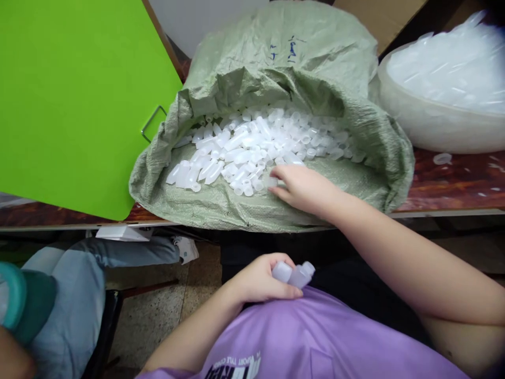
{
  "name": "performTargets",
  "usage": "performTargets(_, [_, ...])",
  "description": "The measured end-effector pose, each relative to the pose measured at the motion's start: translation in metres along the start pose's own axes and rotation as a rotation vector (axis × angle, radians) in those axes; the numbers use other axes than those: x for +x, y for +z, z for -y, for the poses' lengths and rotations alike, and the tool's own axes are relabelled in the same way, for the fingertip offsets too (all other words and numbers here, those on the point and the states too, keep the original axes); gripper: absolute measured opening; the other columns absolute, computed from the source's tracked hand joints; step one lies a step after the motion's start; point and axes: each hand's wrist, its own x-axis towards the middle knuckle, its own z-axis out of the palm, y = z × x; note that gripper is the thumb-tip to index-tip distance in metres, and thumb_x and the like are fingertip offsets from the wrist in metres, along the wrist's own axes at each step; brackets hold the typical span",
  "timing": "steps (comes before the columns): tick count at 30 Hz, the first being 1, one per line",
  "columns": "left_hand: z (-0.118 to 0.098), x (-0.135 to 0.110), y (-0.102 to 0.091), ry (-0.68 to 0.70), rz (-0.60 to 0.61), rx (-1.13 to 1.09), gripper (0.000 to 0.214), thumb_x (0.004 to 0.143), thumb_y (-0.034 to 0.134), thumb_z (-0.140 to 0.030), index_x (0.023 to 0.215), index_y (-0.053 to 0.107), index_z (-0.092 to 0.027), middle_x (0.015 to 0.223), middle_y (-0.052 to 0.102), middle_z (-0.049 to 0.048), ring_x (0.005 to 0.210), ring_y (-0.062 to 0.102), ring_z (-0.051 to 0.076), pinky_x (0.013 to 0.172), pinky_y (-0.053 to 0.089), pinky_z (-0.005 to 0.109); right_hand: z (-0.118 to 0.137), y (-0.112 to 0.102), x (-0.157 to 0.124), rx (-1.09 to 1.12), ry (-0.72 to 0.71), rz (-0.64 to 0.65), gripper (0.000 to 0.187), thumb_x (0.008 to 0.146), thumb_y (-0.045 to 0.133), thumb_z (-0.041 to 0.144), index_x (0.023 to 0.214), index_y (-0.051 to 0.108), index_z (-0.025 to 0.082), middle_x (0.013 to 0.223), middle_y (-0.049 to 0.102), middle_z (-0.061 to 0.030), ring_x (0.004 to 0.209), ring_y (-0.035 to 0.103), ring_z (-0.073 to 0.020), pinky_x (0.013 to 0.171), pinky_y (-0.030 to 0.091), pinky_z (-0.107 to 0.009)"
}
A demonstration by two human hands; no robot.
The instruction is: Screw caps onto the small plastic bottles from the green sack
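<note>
A: Your bottles (236, 155) lie heaped in the mouth of the sack (236, 213), and your right hand (303, 188) reaches over its near edge to the front of the heap.

B: Is that grip made? Your thumb and fingers stand a little apart around a blurred, pale piece (271, 181), and I cannot tell whether they press on it.

A: Then I'd pinch a single bottle by its body, from this loose front edge, so the neighbours don't roll along with it.

B: And your left hand (260, 280), low by your shirt (335, 331)?

A: Clamped on at least two bottles. I'd hold them snugly without squeezing hard, since smooth plastic could slide.

B: Which way do those point?

A: The outer bottle (300, 277) lies slantwise, its long axis running up to the right, neck end away from your body. The inner bottle (281, 271) turns a blunt end upward; you can't see its neck.

B: And in the sack?

A: No common direction. At the left front several lie side by side, slanting up to the right; some show you round ends.
</note>
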Motion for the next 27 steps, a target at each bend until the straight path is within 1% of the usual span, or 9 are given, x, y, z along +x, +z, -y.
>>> performTargets(2, [-0.003,-0.001,-0.001,0.025,-0.072,-0.014,0.035,0.058,0.077,-0.035,0.079,0.057,-0.016,0.059,0.048,-0.0049,0.048,0.038,0.004,0.043,0.029,0.016,-0.004,-0.015,-0.026,0.193,0.014,0.060,0.022,0.080,0.059,0.031,0.098,0.059,0.019,0.083,0.066,-0.0031,0.069,0.060,-0.0171,0.058,0.043,-0.026])
performTargets(4, [-0.008,-0.002,-0.004,0.033,-0.081,0.006,0.038,0.059,0.077,-0.039,0.081,0.059,-0.015,0.059,0.050,-0.0045,0.045,0.039,0.004,0.040,0.030,0.016,-0.006,-0.030,-0.056,0.331,-0.081,0.242,0.020,0.080,0.059,0.034,0.096,0.062,0.022,0.078,0.066,0.0000,0.065,0.060,-0.0142,0.056,0.043,-0.024])
performTargets(6, [-0.015,-0.003,-0.007,0.027,-0.044,0.045,0.041,0.059,0.076,-0.040,0.085,0.061,-0.013,0.059,0.051,-0.0038,0.043,0.041,0.005,0.037,0.031,0.016,-0.006,-0.039,-0.083,0.365,-0.103,0.420,0.018,0.082,0.055,0.031,0.096,0.063,0.022,0.081,0.067,-0.0006,0.069,0.061,-0.0143,0.059,0.043,-0.024])
performTargets(8, [-0.023,-0.001,-0.010,0.021,0.013,0.080,0.042,0.059,0.076,-0.040,0.086,0.063,-0.011,0.058,0.053,-0.0033,0.042,0.043,0.005,0.037,0.033,0.016,-0.005,-0.042,-0.103,0.362,-0.068,0.490,0.018,0.085,0.052,0.028,0.098,0.063,0.022,0.085,0.067,-0.0016,0.072,0.061,-0.0149,0.061,0.044,-0.025])
performTargets(11, [-0.031,0.006,-0.013,0.006,0.120,0.045,0.037,0.060,0.076,-0.037,0.083,0.066,-0.011,0.058,0.057,-0.0016,0.045,0.047,0.006,0.041,0.036,0.016,-0.003,-0.039,-0.118,0.384,-0.047,0.485,0.020,0.087,0.049,0.029,0.100,0.061,0.022,0.090,0.066,-0.0020,0.076,0.061,-0.0152,0.064,0.045,-0.026])
performTargets(15, [-0.029,0.017,-0.014,-0.062,0.250,-0.141,0.033,0.058,0.077,-0.036,0.078,0.066,-0.011,0.059,0.063,0.0020,0.046,0.052,0.008,0.040,0.037,0.017,-0.005,-0.036,-0.121,0.413,-0.089,0.447,0.018,0.088,0.048,0.028,0.099,0.060,0.021,0.089,0.065,-0.0022,0.077,0.060,-0.0146,0.065,0.046,-0.026])
performTargets(21, [-0.021,0.022,-0.013,-0.136,0.268,-0.279,0.036,0.053,0.078,-0.036,0.076,0.067,-0.011,0.057,0.065,0.0039,0.043,0.054,0.011,0.039,0.039,0.019,-0.008,-0.027,-0.128,0.494,-0.140,0.324,0.019,0.087,0.052,0.027,0.103,0.058,0.019,0.092,0.064,-0.0044,0.082,0.061,-0.0142,0.069,0.049,-0.025])
performTargets(24, [-0.022,0.021,-0.012,-0.172,0.294,-0.292,0.033,0.053,0.078,-0.033,0.075,0.068,-0.011,0.057,0.066,0.0043,0.042,0.054,0.010,0.039,0.038,0.019,-0.009,-0.015,-0.137,0.541,-0.235,0.218,0.021,0.089,0.049,0.023,0.108,0.058,0.019,0.101,0.064,-0.0067,0.089,0.061,-0.0129,0.075,0.051,-0.023])
performTargets(27, [-0.023,0.022,-0.011,-0.216,0.326,-0.304,0.030,0.053,0.077,-0.031,0.073,0.068,-0.011,0.056,0.066,0.0041,0.039,0.052,0.010,0.037,0.037,0.019,-0.009,-0.008,-0.148,0.439,-0.337,0.097,0.027,0.090,0.045,0.019,0.114,0.057,0.021,0.109,0.064,-0.0073,0.093,0.062,-0.0136,0.076,0.052,-0.023])
